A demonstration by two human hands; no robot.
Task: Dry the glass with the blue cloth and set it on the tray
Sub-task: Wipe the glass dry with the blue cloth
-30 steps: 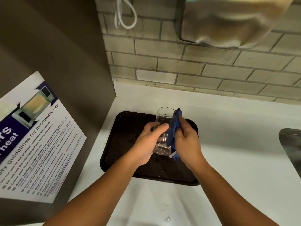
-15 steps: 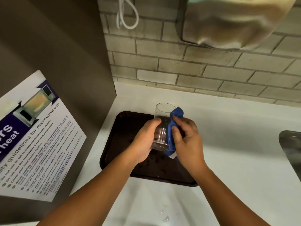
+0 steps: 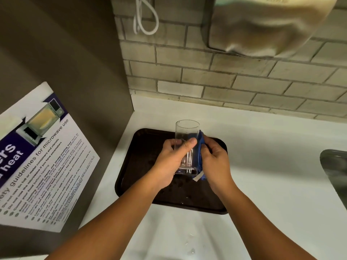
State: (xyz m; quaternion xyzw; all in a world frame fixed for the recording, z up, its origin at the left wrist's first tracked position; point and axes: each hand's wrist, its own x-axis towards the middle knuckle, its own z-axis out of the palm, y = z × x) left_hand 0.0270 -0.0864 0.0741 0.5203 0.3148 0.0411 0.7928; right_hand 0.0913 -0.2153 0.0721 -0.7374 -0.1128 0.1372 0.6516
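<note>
Shared kitchenette, microwave guidelines poster (image 3: pixel 39 156), sink (image 3: pixel 336 175)

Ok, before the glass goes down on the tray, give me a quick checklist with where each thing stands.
1. Left hand grips the glass: ok.
2. Right hand presses the blue cloth to its side: ok.
3. Glass fully dry: cannot tell.
4. Glass over the tray: ok.
5. Tray surface dry: not ok, droplets show.
6. Glass upright: ok, rim up.
</note>
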